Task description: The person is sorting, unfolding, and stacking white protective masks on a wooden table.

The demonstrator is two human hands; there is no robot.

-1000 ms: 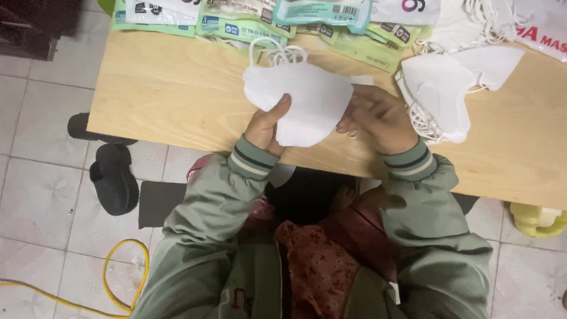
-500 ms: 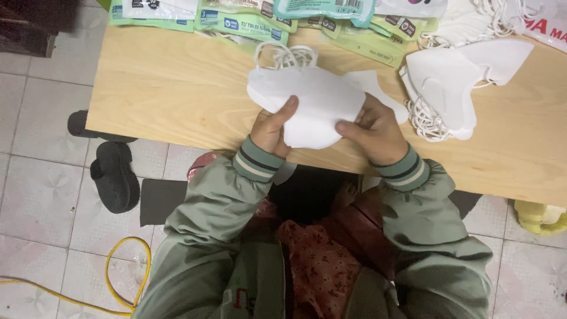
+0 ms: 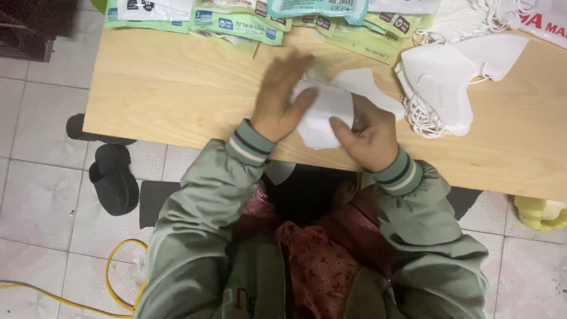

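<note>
On the far left, a pair of black sandals [image 3: 109, 171] is lying on the tiled floor, and a yellow cable [image 3: 112, 277] is curling beside the person's knee. Above them, the wooden table [image 3: 177, 88] is carrying a row of green packets [image 3: 236, 23] along its far edge.

Moving inward, the left hand [image 3: 280, 97] is lying flat and open, fingers spread, pressing down on the left side of a white face mask [image 3: 325, 112]; it is blurred, so how firmly it is bearing down is hard to tell. The mask is sitting on the table near its front edge, between the two hands. The right hand [image 3: 366, 133] is half-curled, with a finger and thumb pinching the mask's right side against the tabletop.

Further right, a stack of white masks [image 3: 440, 82] with tangled ear loops is resting well apart from the hands, and a yellow object [image 3: 540, 212] is sitting on the floor beyond the table's corner.

The mask is lying close to the table's front edge, so a sweeping press from the flat hand could likely push it off into the lap. Uneven pressure between the open palm and the pinching fingers could also crease it crookedly.
</note>
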